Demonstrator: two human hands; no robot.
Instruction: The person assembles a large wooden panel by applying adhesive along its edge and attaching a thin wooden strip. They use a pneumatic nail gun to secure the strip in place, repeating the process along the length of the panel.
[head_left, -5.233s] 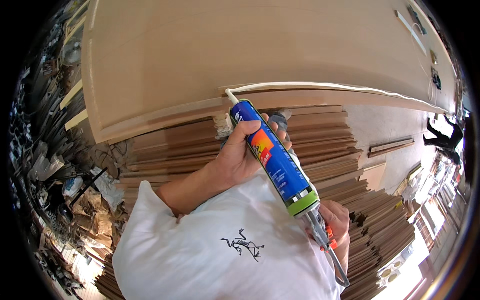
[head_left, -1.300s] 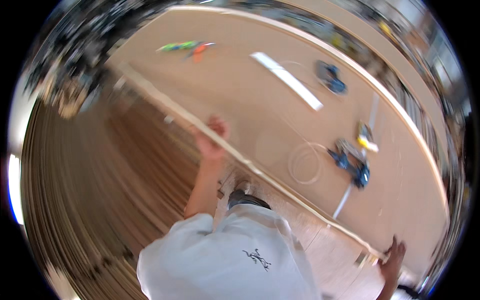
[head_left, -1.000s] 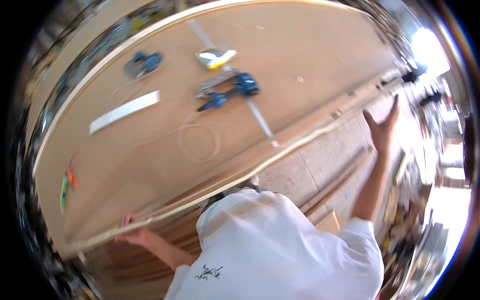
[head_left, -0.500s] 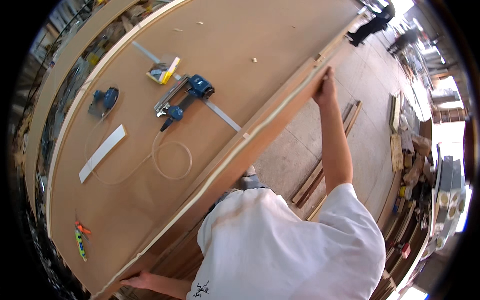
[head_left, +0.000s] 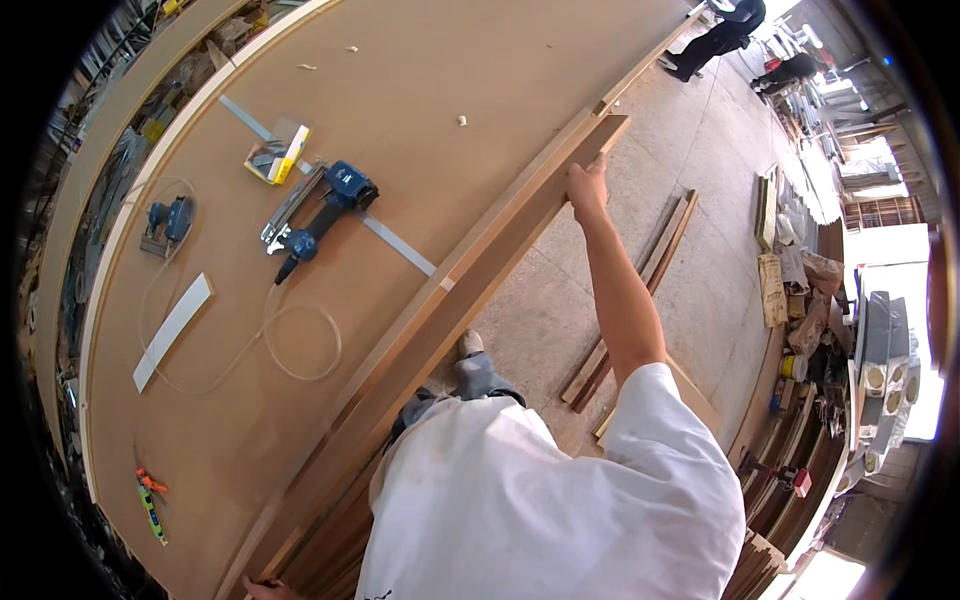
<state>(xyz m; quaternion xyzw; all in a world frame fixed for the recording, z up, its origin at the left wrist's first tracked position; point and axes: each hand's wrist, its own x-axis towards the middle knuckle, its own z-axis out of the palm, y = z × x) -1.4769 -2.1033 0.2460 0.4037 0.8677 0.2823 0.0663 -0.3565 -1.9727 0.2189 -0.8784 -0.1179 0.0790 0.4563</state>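
Observation:
A long, narrow wooden board (head_left: 503,250) runs diagonally along the near edge of a large brown panel (head_left: 400,130). Near its far end my right hand (head_left: 588,186) grips it, thumb and fingers around its outer edge. Low in the picture, partly cut off by the frame, my left hand (head_left: 268,589) holds the near end. Close to the board, on the panel, lies a blue and silver air nail gun (head_left: 320,215) with a clear hose. Beyond it sits a white and yellow box (head_left: 277,155) holding metal strips.
A smaller blue air tool (head_left: 168,225), a white strip (head_left: 173,333) and a green utility knife (head_left: 150,508) lie on the panel. Timber lengths (head_left: 630,300) rest on the concrete floor (head_left: 690,240). A person (head_left: 715,45) stands at the far end; wood scraps fill the right side.
The board has turned in my hands: its pale edge line faced up before, and its broad face shows now. Its far end has moved left and nearer the panel. My view has shifted slightly.

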